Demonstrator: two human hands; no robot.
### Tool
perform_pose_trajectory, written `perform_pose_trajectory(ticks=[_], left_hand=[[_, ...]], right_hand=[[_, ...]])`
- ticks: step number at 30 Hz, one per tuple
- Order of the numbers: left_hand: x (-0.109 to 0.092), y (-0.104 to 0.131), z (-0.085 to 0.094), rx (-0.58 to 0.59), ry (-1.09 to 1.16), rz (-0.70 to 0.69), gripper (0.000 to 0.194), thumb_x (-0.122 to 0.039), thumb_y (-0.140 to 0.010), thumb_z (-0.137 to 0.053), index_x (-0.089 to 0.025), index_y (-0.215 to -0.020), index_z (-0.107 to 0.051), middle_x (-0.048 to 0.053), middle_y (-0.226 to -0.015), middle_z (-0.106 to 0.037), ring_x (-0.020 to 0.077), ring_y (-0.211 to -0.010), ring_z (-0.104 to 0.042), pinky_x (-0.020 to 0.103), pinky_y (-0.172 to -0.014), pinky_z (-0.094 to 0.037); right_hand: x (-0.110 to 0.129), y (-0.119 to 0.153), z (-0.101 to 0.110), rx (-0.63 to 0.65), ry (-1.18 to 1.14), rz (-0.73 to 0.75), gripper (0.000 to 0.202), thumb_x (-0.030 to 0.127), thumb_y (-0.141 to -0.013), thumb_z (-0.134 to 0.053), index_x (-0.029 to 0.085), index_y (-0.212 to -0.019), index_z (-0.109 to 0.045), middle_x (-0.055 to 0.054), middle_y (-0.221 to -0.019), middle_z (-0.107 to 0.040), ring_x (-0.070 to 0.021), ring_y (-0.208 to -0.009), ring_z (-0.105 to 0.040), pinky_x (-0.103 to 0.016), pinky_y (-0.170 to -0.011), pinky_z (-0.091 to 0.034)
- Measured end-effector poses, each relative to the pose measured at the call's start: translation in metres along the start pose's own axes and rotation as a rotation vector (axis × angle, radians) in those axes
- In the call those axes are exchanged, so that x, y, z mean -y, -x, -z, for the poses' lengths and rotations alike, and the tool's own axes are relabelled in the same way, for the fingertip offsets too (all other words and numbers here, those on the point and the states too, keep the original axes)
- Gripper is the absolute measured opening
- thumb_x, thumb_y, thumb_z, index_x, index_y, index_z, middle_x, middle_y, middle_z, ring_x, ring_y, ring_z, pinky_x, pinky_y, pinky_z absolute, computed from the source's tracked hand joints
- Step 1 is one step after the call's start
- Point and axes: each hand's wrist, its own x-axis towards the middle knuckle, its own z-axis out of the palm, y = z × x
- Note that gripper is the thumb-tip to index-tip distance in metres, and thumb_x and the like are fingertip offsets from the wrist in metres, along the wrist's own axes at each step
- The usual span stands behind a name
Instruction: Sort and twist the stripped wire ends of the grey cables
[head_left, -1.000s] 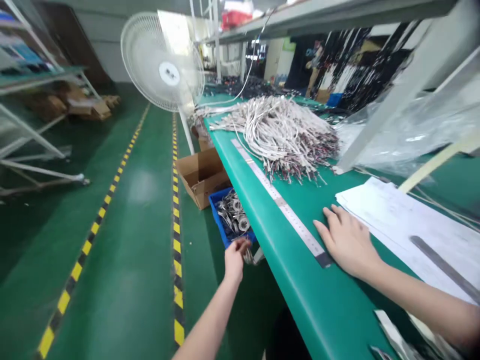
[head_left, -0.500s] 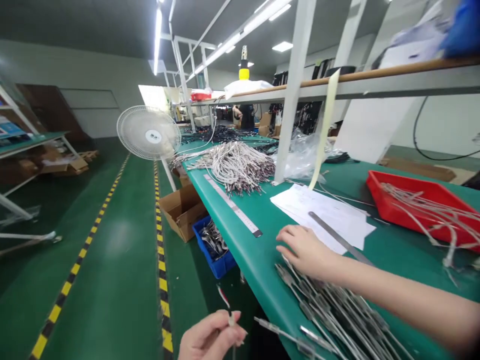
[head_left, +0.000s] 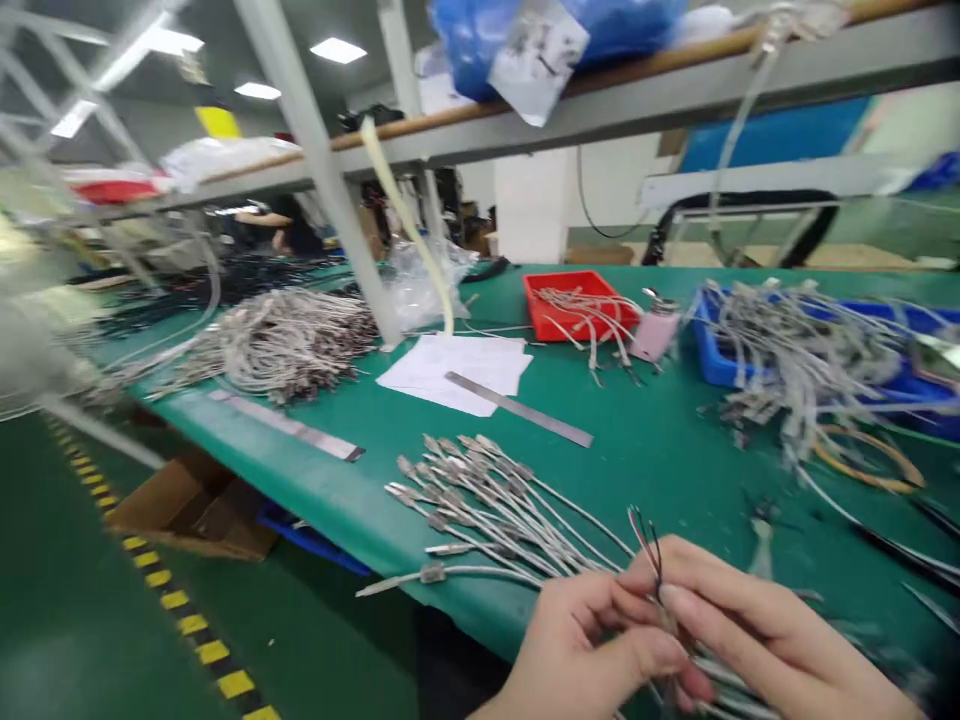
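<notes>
My left hand [head_left: 600, 645] and my right hand [head_left: 757, 625] meet at the lower right, above the green table. Both pinch the end of one cable, from which thin red, white and black wires [head_left: 651, 550] stick up between the fingertips. The rest of that cable is hidden by my fingers. Beside and behind my hands lies a bundle of grey-white cables [head_left: 480, 500] with metal connectors at their ends, spread over the table edge.
White papers [head_left: 427, 372] and a steel ruler [head_left: 525, 408] lie further back. Behind are a red tray [head_left: 536, 322], a pink bottle [head_left: 655, 333] and a blue bin [head_left: 712, 350] of cables. A cable pile [head_left: 289, 335] sits left, by a shelf post [head_left: 322, 170].
The view has swung right. My right hand has left the spot near the papers and joined my left hand at the wire end. The blue bin has come into view.
</notes>
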Motion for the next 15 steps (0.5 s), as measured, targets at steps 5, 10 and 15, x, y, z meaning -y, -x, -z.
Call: perform_pose_trajectory(ticks=[5,10,15], left_hand=[[0.004,-0.015,-0.007,-0.086,-0.297,0.049,0.022,-0.036,-0.078,-0.074,-0.017,-0.073,-0.066,0.003,-0.069,-0.069,0.0149,-0.066,-0.063,0.025,-0.068,-0.051],[0.002,-0.024,0.016,-0.196,-0.511,-0.080,0.008,-0.032,-0.089,-0.063,-0.025,-0.092,-0.066,0.000,-0.093,-0.063,0.0131,-0.090,-0.058,0.018,-0.081,-0.046],[-0.007,-0.029,0.018,-0.056,-0.484,-0.063,0.008,-0.025,-0.088,-0.064,-0.024,-0.088,-0.071,0.002,-0.100,-0.060,0.0159,-0.101,-0.055,0.020,-0.087,-0.044]], right_hand=[[-0.004,0.022,-0.002,-0.202,-0.208,-0.075,0.031,0.047,-0.098,-0.048,0.024,-0.093,-0.068,-0.006,-0.099,-0.060,-0.0215,-0.095,-0.057,-0.026,-0.074,-0.051],[-0.019,0.021,-0.026,-0.343,-0.455,-0.175,0.032,0.046,-0.101,-0.045,0.019,-0.091,-0.059,-0.002,-0.080,-0.059,-0.0141,-0.072,-0.049,-0.024,-0.066,-0.039],[-0.021,0.010,-0.038,-0.260,-0.680,-0.194,0.036,0.050,-0.097,-0.054,0.017,-0.083,-0.049,0.001,-0.069,-0.058,-0.0083,-0.052,-0.031,-0.021,-0.050,-0.025]])
